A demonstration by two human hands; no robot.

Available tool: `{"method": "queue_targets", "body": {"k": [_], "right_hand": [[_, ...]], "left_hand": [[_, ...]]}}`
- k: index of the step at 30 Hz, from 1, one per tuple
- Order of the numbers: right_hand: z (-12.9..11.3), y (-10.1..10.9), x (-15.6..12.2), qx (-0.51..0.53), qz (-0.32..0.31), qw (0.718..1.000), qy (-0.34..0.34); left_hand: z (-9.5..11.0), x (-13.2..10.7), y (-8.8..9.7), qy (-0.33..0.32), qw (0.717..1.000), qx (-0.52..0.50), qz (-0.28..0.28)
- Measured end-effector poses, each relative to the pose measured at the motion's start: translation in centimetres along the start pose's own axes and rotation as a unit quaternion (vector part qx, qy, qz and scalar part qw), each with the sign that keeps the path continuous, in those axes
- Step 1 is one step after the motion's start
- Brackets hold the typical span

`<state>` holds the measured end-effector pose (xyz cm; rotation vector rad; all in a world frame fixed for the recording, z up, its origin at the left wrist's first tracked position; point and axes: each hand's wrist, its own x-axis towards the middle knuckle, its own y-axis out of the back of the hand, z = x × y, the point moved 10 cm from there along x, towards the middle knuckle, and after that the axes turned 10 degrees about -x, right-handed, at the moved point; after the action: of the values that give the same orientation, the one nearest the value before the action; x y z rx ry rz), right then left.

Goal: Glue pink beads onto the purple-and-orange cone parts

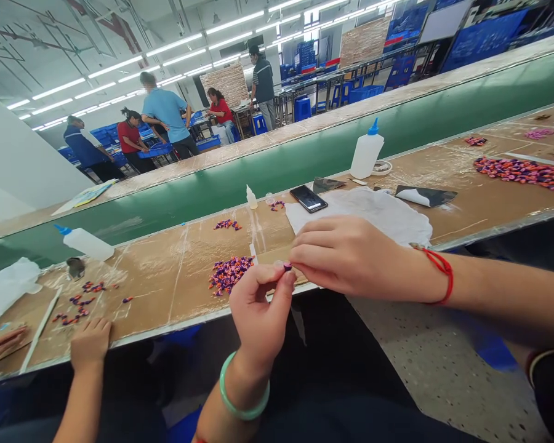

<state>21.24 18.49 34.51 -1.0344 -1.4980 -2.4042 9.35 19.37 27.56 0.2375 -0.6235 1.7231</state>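
Two bare hands meet over a tiny purple-and-orange piece [286,266], held just above a brown paper-covered tabletop [175,289].

The left hand [261,314], wearing a pale green jade bangle [242,387], has its fingers [277,283] clamped on the piece; the right hand [351,258], with its fingers together, touches it. A heap of purple-and-orange pieces [229,275] lies just beside them.

Tiny purple piece [287,266] half hidden by fingers [277,278], shape unclear; co-worker's hand [2,346] cut off at edge

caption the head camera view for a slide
Left hand and right hand pinch a small purple-and-orange piece beside a heap of similar pieces.
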Motion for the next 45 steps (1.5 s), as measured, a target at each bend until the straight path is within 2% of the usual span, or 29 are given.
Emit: {"method": "queue_targets", "body": {"k": [4, 13, 15, 19, 22, 25, 29, 32, 34, 37, 40, 45], "right_hand": [[0.1, 0.1, 0.1, -0.003, 0.007, 1.0, -0.007], [0.9, -0.4, -0.1, 0.049, 0.02, 0.996, -0.072], [1.0, -0.4, -0.2, 0.064, 0.023, 0.994, -0.081], [1.2, -0.4, -0.2, 0.091, 0.015, 0.991, -0.098], [1.2, -0.3, -0.2, 0.093, 0.015, 0.991, -0.097], [1.1, -0.3, -0.2, 0.089, 0.016, 0.992, -0.091], [1.1, -0.2, 0.0, 0.083, 0.013, 0.993, -0.081], [1.3, -0.2, -0.1, 0.096, 0.012, 0.991, -0.088], [1.5, -0.2, -0.2, 0.118, 0.012, 0.988, -0.103], [1.8, -0.3, -0.3, 0.143, 0.014, 0.982, -0.124], [1.7, -0.4, -0.2, 0.153, 0.012, 0.979, -0.133], [2.1, 0.1, -0.2, 0.148, 0.026, 0.978, -0.147]], "left_hand": [[-0.3, 0.1, -0.1, 0.011, 1.0, 0.013, -0.019], [-0.3, 0.4, -0.3, 0.0, 0.999, -0.035, 0.001], [-0.9, 0.6, -0.4, 0.028, 0.997, -0.072, 0.003], [-2.6, 0.8, -0.9, 0.128, 0.976, -0.175, -0.001], [-2.9, 0.7, -1.2, 0.155, 0.967, -0.204, -0.003], [-2.4, 0.7, -0.8, 0.123, 0.979, -0.165, -0.002], [-0.9, 0.5, -0.4, 0.036, 0.997, -0.067, -0.019], [0.2, 0.2, -0.6, -0.023, 0.999, -0.016, -0.04], [0.4, 0.2, -0.7, -0.034, 0.998, -0.007, -0.044], [-0.2, 0.3, -0.6, 0.002, 0.998, -0.056, -0.035], [-1.5, 0.6, -0.7, 0.08, 0.988, -0.134, -0.018], [-3.7, 0.0, -1.3, 0.246, 0.942, -0.229, 0.001]]}}
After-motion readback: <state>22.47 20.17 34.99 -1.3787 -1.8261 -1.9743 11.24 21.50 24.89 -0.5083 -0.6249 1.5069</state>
